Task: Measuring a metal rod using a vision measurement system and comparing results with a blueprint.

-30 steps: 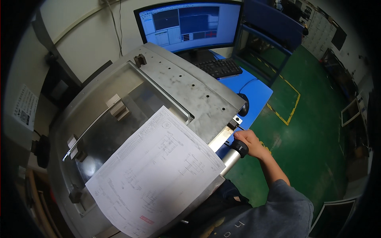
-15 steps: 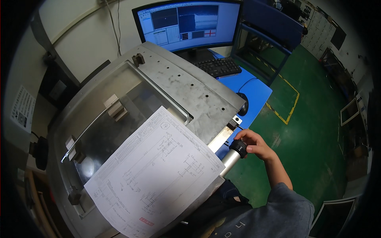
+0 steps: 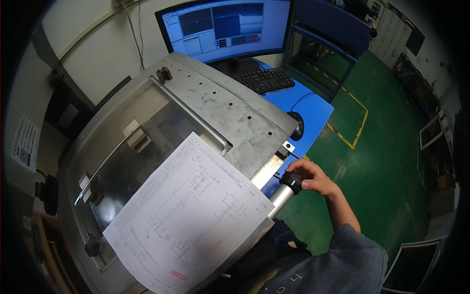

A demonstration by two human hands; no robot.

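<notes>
My right hand (image 3: 317, 179) is closed round a black ribbed knob (image 3: 292, 182), thumb on the near side and fingers over the top. This knob caps a silver tube (image 3: 281, 198) at the right side of a metal measuring stage. On the glass plate of the stage, a thin, slightly bent metal rod (image 3: 108, 160) rests across two grooved blocks, a far block (image 3: 139, 140) and a near block (image 3: 88, 188). A paper drawing (image 3: 196, 215) lies over the near right part of the stage. My left hand does not show.
A monitor (image 3: 226, 30) stands behind the stage, with a dark shape in one image pane. A black keyboard (image 3: 267, 81) and mouse (image 3: 296, 126) sit on a blue table (image 3: 313, 115). Dark clamps (image 3: 164, 74) edge the glass. Yellow tape (image 3: 360, 134) marks the green floor.
My right hand keeps its grip on the knob. On the monitor, the dark shape's edge has moved right within its pane. The whole view has shifted slightly.
</notes>
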